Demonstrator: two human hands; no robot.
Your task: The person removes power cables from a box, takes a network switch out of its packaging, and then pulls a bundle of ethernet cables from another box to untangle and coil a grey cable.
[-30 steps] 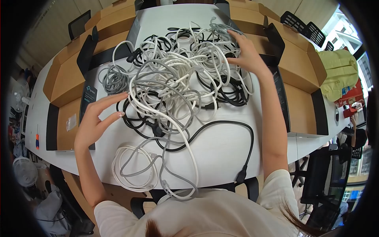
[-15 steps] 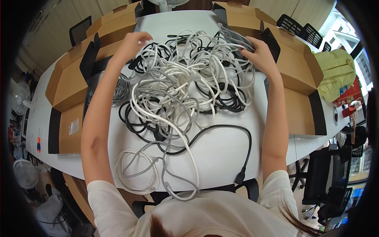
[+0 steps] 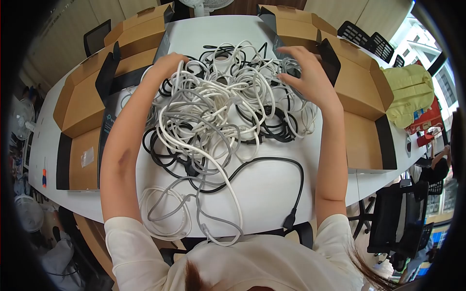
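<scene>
A large tangle of white, grey and black cables (image 3: 213, 102) covers the middle of the white table. My left hand (image 3: 170, 65) is at the tangle's far left edge, its fingers curled in by a white cable (image 3: 180, 72) that rises at the fingertips; the hand partly hides the grip. Over the far right edge, my right hand (image 3: 308, 77) is open, thumb and fingers apart, beside a grey cable coil (image 3: 291, 66). A black power cable (image 3: 302, 184) loops toward me, its plug (image 3: 290, 220) near the front edge. A loose white cable coil (image 3: 165, 213) lies front left.
Open cardboard boxes stand on both sides, including a left box (image 3: 80, 104) and a right box (image 3: 364, 92). A screwdriver (image 3: 44, 178) lies far left. A yellow-green bag (image 3: 410, 94) sits at the right. Black office chairs (image 3: 395, 218) stand beyond the table.
My right hand has let go of the grey cables, and its fingers have spread. My left hand has moved slightly right and down into the tangle's edge. The view has shifted slightly.
</scene>
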